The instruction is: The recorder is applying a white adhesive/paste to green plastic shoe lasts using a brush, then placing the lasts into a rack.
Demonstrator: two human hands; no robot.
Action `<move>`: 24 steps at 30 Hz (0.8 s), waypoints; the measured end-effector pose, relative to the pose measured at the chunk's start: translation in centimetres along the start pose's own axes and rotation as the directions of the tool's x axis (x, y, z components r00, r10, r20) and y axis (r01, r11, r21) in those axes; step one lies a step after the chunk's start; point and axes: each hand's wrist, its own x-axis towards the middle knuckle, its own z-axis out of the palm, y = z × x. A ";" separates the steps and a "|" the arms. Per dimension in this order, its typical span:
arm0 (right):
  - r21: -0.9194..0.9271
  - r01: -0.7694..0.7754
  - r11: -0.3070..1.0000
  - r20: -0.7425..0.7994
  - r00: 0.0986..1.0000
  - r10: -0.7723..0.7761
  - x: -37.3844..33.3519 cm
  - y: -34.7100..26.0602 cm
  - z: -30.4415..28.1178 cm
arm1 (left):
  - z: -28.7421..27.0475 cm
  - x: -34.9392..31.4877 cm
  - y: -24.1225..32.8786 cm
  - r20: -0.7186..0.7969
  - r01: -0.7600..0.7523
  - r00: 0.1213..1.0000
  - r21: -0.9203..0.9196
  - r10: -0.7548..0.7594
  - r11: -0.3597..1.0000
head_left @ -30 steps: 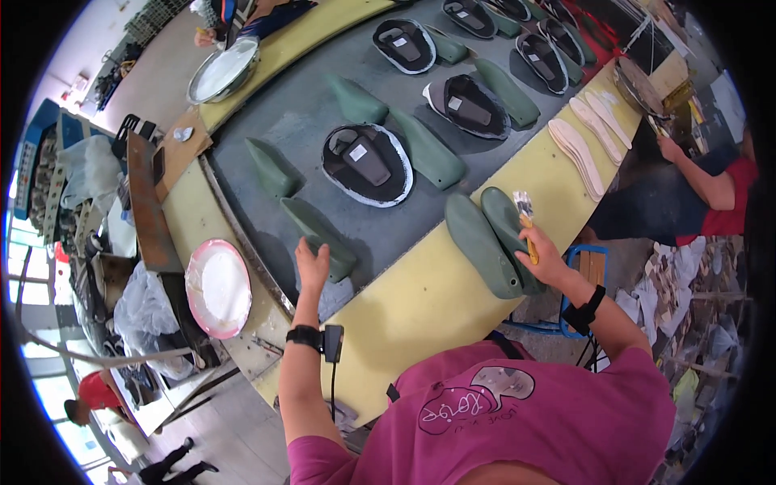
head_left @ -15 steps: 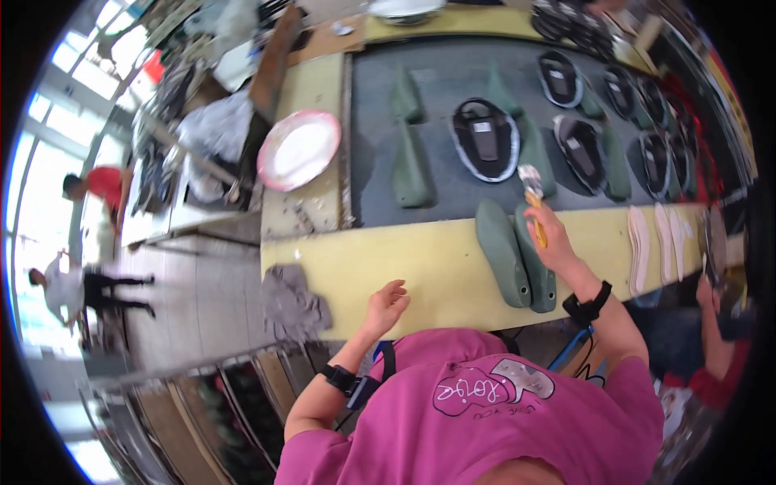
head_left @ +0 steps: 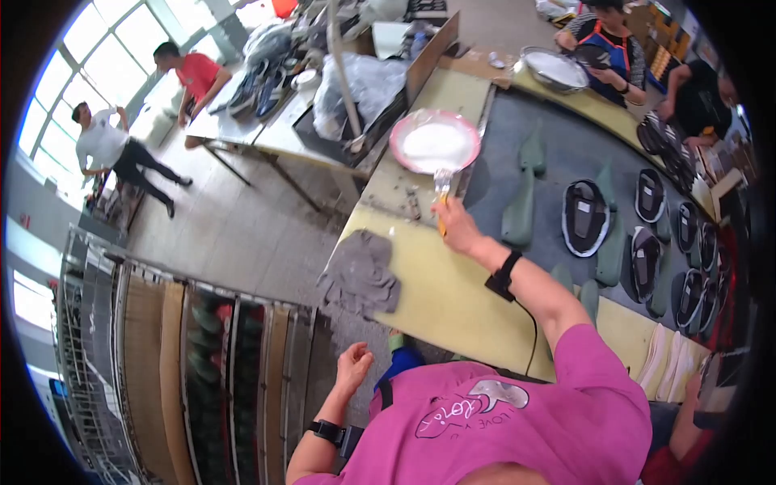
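Observation:
In my right hand (head_left: 458, 226) is a paintbrush (head_left: 442, 202) with a yellow-orange handle, my fingers closed round it. Its white-coated bristles are at the near rim of a pink-rimmed basin (head_left: 403, 166) holding white paste. My left hand (head_left: 353, 368) hangs empty past the table's near edge, fingers loosely curled and a little apart. A crumpled grey cloth (head_left: 361, 275) lies at the table corner closest to that hand. Right of the basin, on the dark work surface, are green shoe lasts (head_left: 520, 212) and a black shoe upper (head_left: 585, 218) with a white-coated edge.
More shoe uppers (head_left: 647, 252) and pale insole-shaped pieces (head_left: 661, 362) lie to the right. A second basin (head_left: 556, 69) stands at the back by a co-worker (head_left: 610, 48). Racks (head_left: 174, 339) stand at the lower left. Two people are beyond, near the windows.
My right hand has carried the brush leftward from beside the shoe uppers to the pink-rimmed basin. The view has swung left. My left hand now hangs off the table's near edge.

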 end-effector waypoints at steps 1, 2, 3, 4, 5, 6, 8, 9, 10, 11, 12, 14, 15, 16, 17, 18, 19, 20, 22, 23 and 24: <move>-0.028 -0.013 1.000 -0.008 1.000 0.012 1.3 0.1 1.0 | -1.5 -0.2 -1.2 -0.006 -0.022 1.000 0.063 0.023 0.998; -0.039 -0.045 0.998 0.028 0.999 0.046 2.6 0.3 1.3 | -2.3 -1.0 -0.5 -0.011 -0.012 1.000 0.044 0.013 0.999; -0.090 -0.021 0.996 -0.012 1.000 0.020 3.7 1.3 1.9 | -3.2 -1.4 -0.4 -0.029 0.000 1.000 0.027 0.001 1.000; -0.104 -0.042 0.994 -0.007 0.999 0.041 4.6 1.4 2.4 | -4.5 -1.8 -0.9 -0.049 0.013 0.999 0.010 -0.012 1.000; -0.134 -0.042 0.990 -0.005 0.999 0.042 5.4 1.9 3.2 | -5.5 -2.2 -1.6 -0.078 0.034 0.996 -0.038 -0.036 0.999; -0.173 -0.065 0.983 0.037 0.997 0.073 5.9 2.2 3.8 | -6.7 -2.6 -2.3 -0.079 0.056 0.995 -0.048 -0.060 0.997; -0.214 -0.086 0.973 0.085 0.991 0.106 6.2 2.7 5.0 | -8.8 -2.8 -3.1 -0.148 0.120 0.981 -0.046 -0.126 0.992; -0.216 -0.076 0.973 0.099 0.990 0.099 6.2 3.4 5.3 | -9.5 -2.8 -3.1 -0.163 0.118 0.979 -0.049 -0.125 0.992; -0.211 -0.084 0.974 0.105 0.989 0.108 5.9 4.3 5.9 | -10.1 -2.4 -3.3 -0.173 0.129 0.975 -0.069 -0.139 0.989; -0.196 -0.082 0.977 0.126 0.986 0.108 5.6 3.6 6.3 | -10.7 -2.5 -3.6 -0.190 0.122 0.973 -0.049 -0.129 0.991; -0.168 -0.099 0.981 0.173 0.976 0.128 5.3 3.3 5.8 | -11.2 -2.6 -4.0 -0.210 0.115 0.970 -0.029 -0.119 0.993; -0.227 -0.013 0.974 0.034 0.999 0.022 3.9 4.0 5.8 | -11.4 -2.0 -4.7 -0.295 0.017 0.955 -0.060 -0.034 0.998; -0.170 -0.004 0.985 0.027 1.000 0.009 3.5 3.6 5.7 | -11.6 -1.7 -4.9 -0.317 0.011 0.948 -0.062 -0.031 0.998; -0.200 0.013 0.980 0.036 0.999 -0.006 2.9 1.8 5.1 | -11.6 -1.5 -5.1 -0.343 0.010 0.939 -0.065 -0.032 0.998; -0.177 -0.012 0.984 0.094 0.995 0.029 2.5 0.2 4.7 | -11.7 -1.2 -5.3 -0.368 -0.009 0.930 -0.002 0.008 1.000; -0.145 0.033 0.989 0.132 0.991 -0.014 2.3 -2.2 5.2 | -11.4 -1.4 -5.7 -0.378 -0.019 0.925 0.062 0.040 0.998; -0.117 0.157 0.981 0.166 0.977 -0.137 1.8 -5.1 5.9 | -10.9 -1.8 -6.3 -0.404 -0.006 0.915 0.014 0.011 1.000; -0.100 0.269 0.958 0.178 0.952 -0.249 1.8 -7.3 6.6 | -10.4 -1.7 -6.4 -0.417 -0.014 0.909 -0.027 0.001 1.000; -0.020 0.335 0.942 0.388 0.871 -0.301 0.4 -10.8 9.2 | -9.3 -2.8 -6.5 -0.425 -0.004 0.905 -0.077 -0.030 0.997; -0.146 0.370 0.917 0.544 0.804 -0.238 -0.6 -12.8 9.9 | -9.4 -3.4 -6.4 -0.398 -0.002 0.917 -0.105 -0.040 0.994; -0.134 0.373 0.918 0.542 0.803 -0.248 -0.9 -13.1 10.3 | -9.6 -4.3 -6.4 -0.409 0.002 0.912 -0.100 -0.043 0.995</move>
